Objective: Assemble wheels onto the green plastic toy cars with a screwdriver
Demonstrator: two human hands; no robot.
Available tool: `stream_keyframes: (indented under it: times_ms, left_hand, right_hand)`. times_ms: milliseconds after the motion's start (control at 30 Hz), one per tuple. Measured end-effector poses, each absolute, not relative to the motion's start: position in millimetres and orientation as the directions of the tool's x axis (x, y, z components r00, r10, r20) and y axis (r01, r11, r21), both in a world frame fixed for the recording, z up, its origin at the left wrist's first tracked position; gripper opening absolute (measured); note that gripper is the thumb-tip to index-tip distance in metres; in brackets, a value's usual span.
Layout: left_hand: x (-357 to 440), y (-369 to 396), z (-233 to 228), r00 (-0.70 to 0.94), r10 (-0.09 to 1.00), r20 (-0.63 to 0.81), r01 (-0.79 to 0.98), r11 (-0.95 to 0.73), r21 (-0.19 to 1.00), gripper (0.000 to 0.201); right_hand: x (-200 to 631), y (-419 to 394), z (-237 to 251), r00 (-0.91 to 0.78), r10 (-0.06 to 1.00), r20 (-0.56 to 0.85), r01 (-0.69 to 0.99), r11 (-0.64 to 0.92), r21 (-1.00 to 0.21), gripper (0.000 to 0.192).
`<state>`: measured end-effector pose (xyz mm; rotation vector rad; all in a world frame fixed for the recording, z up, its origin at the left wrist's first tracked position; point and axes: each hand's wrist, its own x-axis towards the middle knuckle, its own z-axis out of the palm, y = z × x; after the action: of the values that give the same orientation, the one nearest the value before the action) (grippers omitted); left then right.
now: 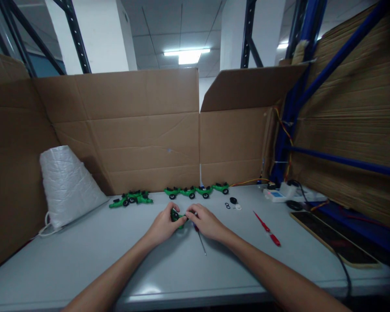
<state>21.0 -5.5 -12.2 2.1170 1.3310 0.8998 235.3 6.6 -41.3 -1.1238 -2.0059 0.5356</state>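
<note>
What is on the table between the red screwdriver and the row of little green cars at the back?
In the head view, small loose parts, black and white, lie between the red screwdriver and the row of green cars.

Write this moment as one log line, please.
left hand: holds green toy car | right hand: on same car, screwdriver beneath | red screwdriver: lying right

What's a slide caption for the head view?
Both hands, left hand and right hand, grip a green toy car on the grey table; screwdriver under the right hand.
</note>
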Motion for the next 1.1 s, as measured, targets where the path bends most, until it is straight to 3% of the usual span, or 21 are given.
stream_keyframes:
  times_ms: [900, 1100]
  left_hand:
    - [18.5, -4.8, -12.4, 0.366, 0.886, 0.285, 0.649, -0.463, 0.604, 0.034]
    - [15.9, -3.0, -10.4, 0.388, 0.849, 0.359, 0.646, -0.528, 0.552, 0.035]
  right_hand:
    - [234.2, 5.4, -41.5, -0.350, 0.848, 0.398, 0.581, 0.530, -0.618, 0.016]
    - [234.8, 5.6, -42.4, -0.356, 0.838, 0.414, 0.574, 0.546, -0.611, 0.017]
